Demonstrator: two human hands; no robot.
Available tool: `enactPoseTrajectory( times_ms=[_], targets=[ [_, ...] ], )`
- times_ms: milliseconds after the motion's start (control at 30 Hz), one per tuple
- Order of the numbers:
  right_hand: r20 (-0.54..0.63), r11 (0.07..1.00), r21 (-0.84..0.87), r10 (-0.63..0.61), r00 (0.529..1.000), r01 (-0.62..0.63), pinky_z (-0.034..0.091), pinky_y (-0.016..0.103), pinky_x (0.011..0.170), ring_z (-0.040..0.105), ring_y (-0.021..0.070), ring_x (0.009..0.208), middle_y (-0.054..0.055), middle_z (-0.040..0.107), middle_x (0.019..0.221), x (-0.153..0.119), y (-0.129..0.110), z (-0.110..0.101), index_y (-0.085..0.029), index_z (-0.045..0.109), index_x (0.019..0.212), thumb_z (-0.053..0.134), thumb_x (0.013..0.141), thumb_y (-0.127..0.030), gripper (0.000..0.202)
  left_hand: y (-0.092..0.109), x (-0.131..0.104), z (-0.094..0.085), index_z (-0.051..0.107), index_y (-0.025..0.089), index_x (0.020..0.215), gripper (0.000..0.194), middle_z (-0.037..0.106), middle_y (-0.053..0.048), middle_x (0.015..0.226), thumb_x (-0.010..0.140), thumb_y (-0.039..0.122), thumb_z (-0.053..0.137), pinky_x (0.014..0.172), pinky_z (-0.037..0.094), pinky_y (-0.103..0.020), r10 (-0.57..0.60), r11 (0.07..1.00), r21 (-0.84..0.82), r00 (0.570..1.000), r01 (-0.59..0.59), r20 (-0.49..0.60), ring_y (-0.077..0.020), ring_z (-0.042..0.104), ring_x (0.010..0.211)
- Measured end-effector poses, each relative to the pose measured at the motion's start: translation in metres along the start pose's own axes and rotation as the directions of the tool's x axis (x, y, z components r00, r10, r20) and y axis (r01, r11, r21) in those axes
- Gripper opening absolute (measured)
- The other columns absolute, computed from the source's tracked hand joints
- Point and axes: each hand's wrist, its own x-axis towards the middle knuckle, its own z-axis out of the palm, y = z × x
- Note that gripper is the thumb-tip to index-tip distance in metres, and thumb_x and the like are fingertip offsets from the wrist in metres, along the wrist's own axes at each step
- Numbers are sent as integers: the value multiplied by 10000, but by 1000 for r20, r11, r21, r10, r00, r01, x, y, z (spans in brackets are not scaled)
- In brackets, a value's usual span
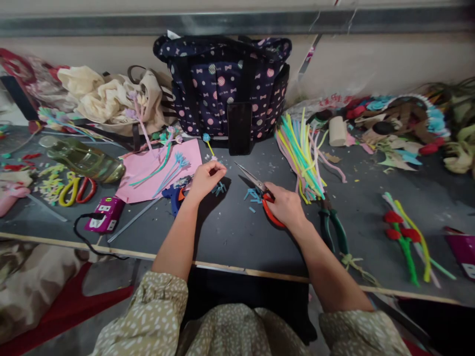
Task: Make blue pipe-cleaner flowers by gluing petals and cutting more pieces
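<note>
My right hand (287,203) grips a pair of scissors (253,177) with orange-red handles, its blades close together and pointing toward the table's back left. Short cut pieces of blue pipe cleaner (254,196) lie beside the blades. My left hand (208,179) is pinched, its fingertips together; what they hold, if anything, is too small to make out. More blue pieces (219,189) lie just under that hand. Beyond its knuckles is a small blue flower (206,138) on a yellow stem, whose lower end my hand partly hides.
A phone (239,129) leans against a patterned bag (226,84). Right of centre lie a pipe-cleaner bundle (302,158) and green-handled pliers (332,225). At left are pink paper (148,180), a blue glue gun (172,199), a bottle (83,159) and a purple power box (106,214).
</note>
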Motion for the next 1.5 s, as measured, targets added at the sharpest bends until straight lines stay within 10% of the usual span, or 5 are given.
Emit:
enactPoseTrajectory(
  times_ms=[500, 967, 1167, 1300, 1500],
  targets=[
    [-66, 971, -238, -11, 998, -5, 372, 333, 730, 548, 275, 894, 125, 658, 923, -5, -8, -12, -161, 549, 1282, 505, 845, -246, 447, 17, -21, 42, 586, 323, 1315, 470, 513, -61, 877, 873, 482, 556, 835, 394, -347, 296, 846, 360, 907, -394, 299, -239, 489, 880],
    [-162, 988, -132, 56, 985, -77, 360, 300, 681, 584, 231, 845, 87, 683, 908, -2, -1, -4, -187, 603, 1208, 488, 839, -204, 386, -2, 0, 8, 644, 228, 1145, 348, 560, -57, 841, 812, 327, 667, 896, 394, -370, 177, 933, 354, 945, -72, -274, -247, 540, 887],
    [-170, 988, -101, 98, 981, -116, 360, 287, 656, 599, 224, 828, 78, 696, 900, 0, 0, -6, -203, 618, 1176, 508, 803, -178, 390, -5, 0, 11, 690, 237, 899, 104, 583, -2, 721, 827, 277, 627, 738, 411, -302, 165, 971, 223, 924, -89, -346, -166, 519, 686],
    [-153, 978, -127, 146, 977, -166, 335, 286, 628, 599, 222, 785, 85, 694, 866, 1, 0, -8, -193, 628, 1157, 519, 822, -215, 353, -2, -3, 14, 584, 209, 581, 304, 503, 1, 580, 844, 360, 614, 702, 397, -305, 168, 958, 273, 943, -87, -287, -174, 485, 645],
    [-132, 968, -129, 198, 971, -214, 313, 281, 596, 602, 221, 767, 82, 689, 845, 3, 3, -9, -198, 632, 1154, 527, 821, -242, 352, -1, -3, 19, 662, 240, 952, 166, 674, -40, 929, 794, 193, 640, 892, 408, -367, 260, 932, 310, 942, -187, -211, -228, 551, 966]
  ],
)
